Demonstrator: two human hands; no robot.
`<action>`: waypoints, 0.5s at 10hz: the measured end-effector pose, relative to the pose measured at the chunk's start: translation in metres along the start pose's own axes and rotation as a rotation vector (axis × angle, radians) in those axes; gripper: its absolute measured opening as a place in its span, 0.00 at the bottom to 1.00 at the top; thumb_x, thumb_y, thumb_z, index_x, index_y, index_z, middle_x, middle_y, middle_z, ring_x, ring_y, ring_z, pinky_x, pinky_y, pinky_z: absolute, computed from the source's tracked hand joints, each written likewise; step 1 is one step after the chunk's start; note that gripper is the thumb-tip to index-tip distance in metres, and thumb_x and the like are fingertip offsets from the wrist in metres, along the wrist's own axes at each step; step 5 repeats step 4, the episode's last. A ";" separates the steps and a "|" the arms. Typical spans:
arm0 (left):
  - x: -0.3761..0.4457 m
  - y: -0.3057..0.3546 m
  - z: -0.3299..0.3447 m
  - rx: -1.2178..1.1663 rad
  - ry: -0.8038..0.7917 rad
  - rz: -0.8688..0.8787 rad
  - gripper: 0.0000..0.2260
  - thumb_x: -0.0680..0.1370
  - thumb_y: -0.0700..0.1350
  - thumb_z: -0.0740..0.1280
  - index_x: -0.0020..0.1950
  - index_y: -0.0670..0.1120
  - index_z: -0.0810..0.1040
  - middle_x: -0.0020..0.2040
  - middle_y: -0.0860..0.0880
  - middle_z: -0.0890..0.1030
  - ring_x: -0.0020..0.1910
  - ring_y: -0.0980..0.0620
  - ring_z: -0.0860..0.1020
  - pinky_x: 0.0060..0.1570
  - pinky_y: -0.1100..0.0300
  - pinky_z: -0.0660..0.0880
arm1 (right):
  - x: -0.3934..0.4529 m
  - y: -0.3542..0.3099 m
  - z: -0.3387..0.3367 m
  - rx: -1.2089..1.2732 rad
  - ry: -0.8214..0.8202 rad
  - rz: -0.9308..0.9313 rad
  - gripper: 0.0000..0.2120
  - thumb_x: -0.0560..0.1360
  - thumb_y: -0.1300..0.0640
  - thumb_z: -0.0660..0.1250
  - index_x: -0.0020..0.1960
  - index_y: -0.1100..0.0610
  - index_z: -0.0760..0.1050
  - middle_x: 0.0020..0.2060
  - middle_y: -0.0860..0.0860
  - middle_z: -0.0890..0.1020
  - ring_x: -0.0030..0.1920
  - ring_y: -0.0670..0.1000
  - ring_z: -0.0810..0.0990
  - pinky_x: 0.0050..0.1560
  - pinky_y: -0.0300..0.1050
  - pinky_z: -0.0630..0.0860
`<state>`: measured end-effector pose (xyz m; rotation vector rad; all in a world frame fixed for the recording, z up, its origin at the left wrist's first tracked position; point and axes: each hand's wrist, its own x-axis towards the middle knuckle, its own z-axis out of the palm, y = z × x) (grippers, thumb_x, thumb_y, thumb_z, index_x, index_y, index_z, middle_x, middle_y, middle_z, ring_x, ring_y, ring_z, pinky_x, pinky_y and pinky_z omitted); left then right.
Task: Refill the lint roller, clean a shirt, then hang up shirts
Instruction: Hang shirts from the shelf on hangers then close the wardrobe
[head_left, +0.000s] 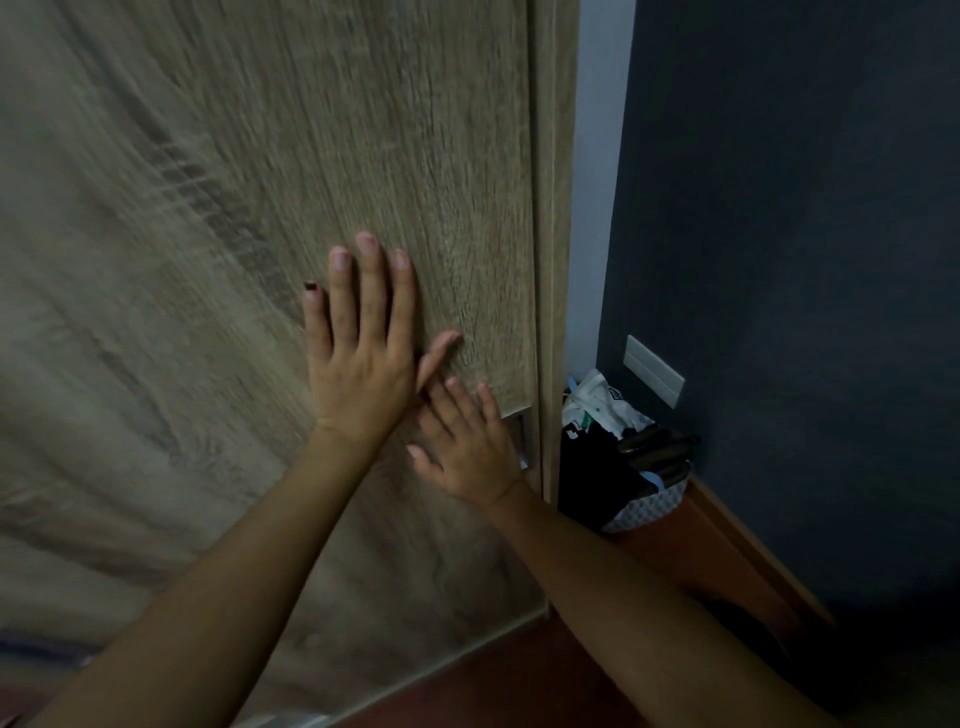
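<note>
A tall wood-grain wardrobe door (270, 208) fills the left and middle of the view, its left part blurred. My left hand (363, 343) lies flat on the door with its fingers spread upward, holding nothing. My right hand (465, 441) rests on the door just below and to the right, fingers apart, beside a small recessed handle (519, 441) at the door's right edge. No shirt, hanger or lint roller shows on or near the door.
A narrow wooden side panel (553, 234) borders the door. To its right, a basket (644, 506) stuffed with clothes stands on the reddish floor (519, 686) against a dark blue wall (779, 208) with a white socket plate (653, 370).
</note>
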<state>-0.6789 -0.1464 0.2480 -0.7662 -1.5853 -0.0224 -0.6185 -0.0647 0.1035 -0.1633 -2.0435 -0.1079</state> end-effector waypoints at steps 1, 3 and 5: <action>0.000 -0.002 -0.002 0.006 -0.011 -0.007 0.37 0.77 0.66 0.58 0.76 0.41 0.57 0.74 0.40 0.64 0.76 0.39 0.53 0.72 0.46 0.51 | 0.001 -0.001 -0.007 0.007 -0.031 0.002 0.28 0.74 0.45 0.63 0.70 0.55 0.65 0.71 0.54 0.64 0.78 0.50 0.46 0.76 0.56 0.50; 0.005 -0.021 -0.029 -0.057 -0.146 0.086 0.28 0.82 0.57 0.56 0.77 0.43 0.56 0.75 0.40 0.64 0.76 0.42 0.55 0.74 0.49 0.48 | 0.003 -0.007 -0.038 -0.017 -0.202 0.006 0.33 0.76 0.45 0.61 0.76 0.56 0.55 0.75 0.54 0.59 0.78 0.51 0.44 0.76 0.58 0.51; -0.001 -0.036 -0.053 -0.131 -0.285 0.120 0.27 0.83 0.55 0.53 0.78 0.44 0.53 0.77 0.42 0.58 0.77 0.45 0.53 0.74 0.48 0.49 | 0.006 -0.020 -0.067 0.025 -0.359 0.064 0.35 0.77 0.42 0.58 0.78 0.54 0.50 0.78 0.55 0.54 0.78 0.53 0.45 0.75 0.61 0.47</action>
